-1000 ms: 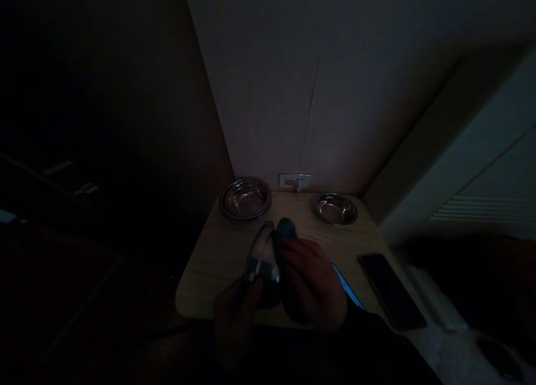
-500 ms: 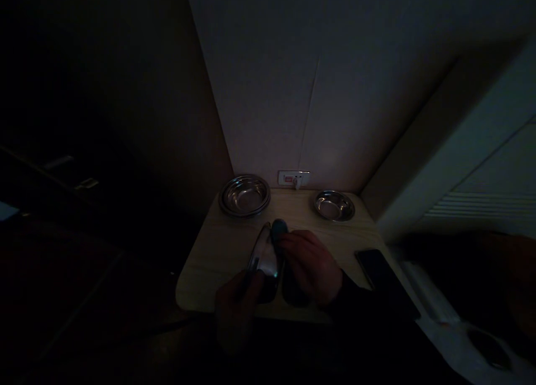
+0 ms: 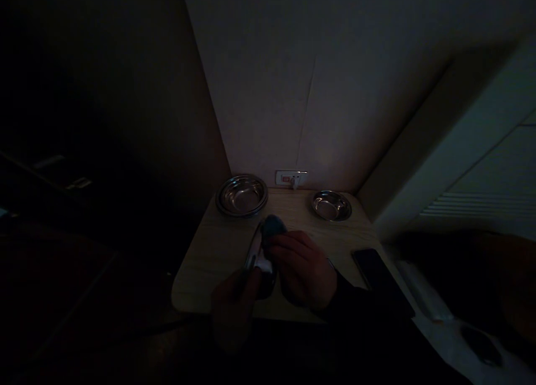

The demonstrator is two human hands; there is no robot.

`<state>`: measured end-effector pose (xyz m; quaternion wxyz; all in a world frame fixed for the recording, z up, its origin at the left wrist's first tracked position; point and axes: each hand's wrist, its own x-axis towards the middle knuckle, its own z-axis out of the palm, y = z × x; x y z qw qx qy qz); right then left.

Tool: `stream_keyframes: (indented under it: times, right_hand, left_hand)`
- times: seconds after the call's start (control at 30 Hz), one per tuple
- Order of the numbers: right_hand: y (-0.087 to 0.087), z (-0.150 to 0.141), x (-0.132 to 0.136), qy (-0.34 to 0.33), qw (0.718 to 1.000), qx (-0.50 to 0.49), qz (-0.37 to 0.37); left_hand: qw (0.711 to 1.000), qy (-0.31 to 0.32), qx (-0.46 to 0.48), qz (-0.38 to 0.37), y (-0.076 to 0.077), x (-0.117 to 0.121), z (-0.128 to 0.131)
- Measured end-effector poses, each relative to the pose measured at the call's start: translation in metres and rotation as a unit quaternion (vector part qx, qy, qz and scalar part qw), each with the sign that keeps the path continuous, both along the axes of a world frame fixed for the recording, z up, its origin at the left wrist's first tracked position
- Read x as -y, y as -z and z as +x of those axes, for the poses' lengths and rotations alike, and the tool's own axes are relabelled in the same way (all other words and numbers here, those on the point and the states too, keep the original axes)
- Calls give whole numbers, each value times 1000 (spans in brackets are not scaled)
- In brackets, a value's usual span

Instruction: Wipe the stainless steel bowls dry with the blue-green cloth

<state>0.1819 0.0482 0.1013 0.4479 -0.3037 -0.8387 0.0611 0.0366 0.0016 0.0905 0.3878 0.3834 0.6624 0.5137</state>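
Observation:
In the dim head view, my left hand [image 3: 234, 298] is closed around the lower left side of a glossy, tapered object [image 3: 263, 265] with a pale shiny top and dark edges. Its exact kind is too dark to make out. Bent over its right side is my right hand [image 3: 304, 265], fingers wrapped on a dark teal, round-ended thing [image 3: 274, 224]. This teal thing overlaps the upper part of the glossy object; whether they touch is unclear. Below the right palm, a dark shape is mostly hidden. Both hands are over the front of a small light wooden table [image 3: 201, 267].
Nested metal bowls [image 3: 243, 196] stand at the table's back left, and a single metal bowl [image 3: 331, 206] at the back right. A dark phone [image 3: 383, 279] lies at the right edge. Behind, a wall socket [image 3: 291, 178] holds a plug. A dark oval object [image 3: 481, 345] rests farther right.
My right hand has moved slightly left with the teal thing, which now covers more of the glossy object's upper part. My left hand keeps its grip. The whole view has shifted a little.

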Motion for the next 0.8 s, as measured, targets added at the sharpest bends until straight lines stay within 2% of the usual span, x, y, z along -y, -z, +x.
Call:
stream_keyframes:
  times: [0.03, 0.2, 0.3, 0.4, 0.63, 0.8]
  right_hand:
    - [0, -1, 1, 3, 1000, 0, -1]
    - [1, -1, 4, -3, 1000, -10, 6]
    - [1, -2, 5, -6, 1000, -13, 0]
    - [0, -5, 6, 13, 1000, -14, 9]
    - [-1, -9, 2, 1, 1000, -2, -5]
    - [-2, -12, 0, -2, 1000, 5, 0]
  left_hand:
    - [1000, -11, 1, -3, 1, 0, 1]
    - [999, 16, 40, 2, -1, 1, 4]
    - [1000, 5, 15, 3, -1, 0, 2]
    - [999, 54, 6, -5, 1, 1, 0]
    - [995, 97, 3, -13, 6, 3, -1]
    - [995, 90, -25, -37, 7, 5, -1]
